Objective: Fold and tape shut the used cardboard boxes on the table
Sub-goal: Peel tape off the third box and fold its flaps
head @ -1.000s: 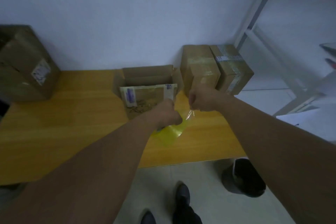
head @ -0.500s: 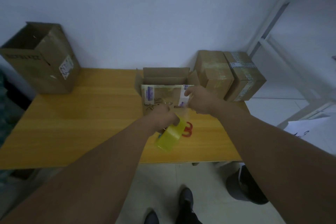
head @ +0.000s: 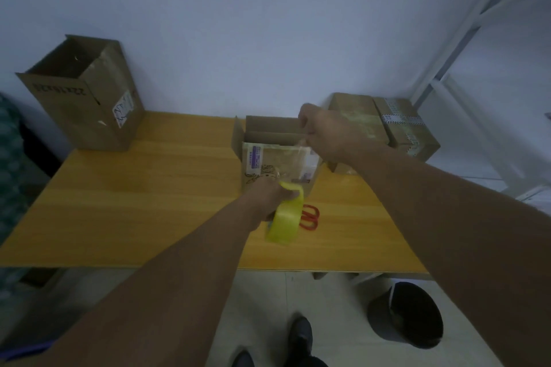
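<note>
An open cardboard box (head: 269, 135) with labels on its near face stands in the middle of the wooden table (head: 149, 202). My left hand (head: 272, 194) grips a yellow roll of tape (head: 286, 219) just in front of the box. My right hand (head: 325, 131) pinches the free end of the clear tape strip (head: 299, 149) above the box's right rear corner. The strip runs from the roll up over the near face. Red scissors (head: 310, 217) lie on the table beside the roll.
A tall open box (head: 86, 98) stands at the table's back left. Two taped boxes (head: 387, 125) sit at the back right against the wall. A dark bin (head: 408, 316) stands on the floor under the table's right edge. My shoes (head: 298, 343) show below.
My right hand has moved up and away over the box, drawing the tape strip longer. My left hand with the roll stayed low in front of the box. The view has tilted up.
</note>
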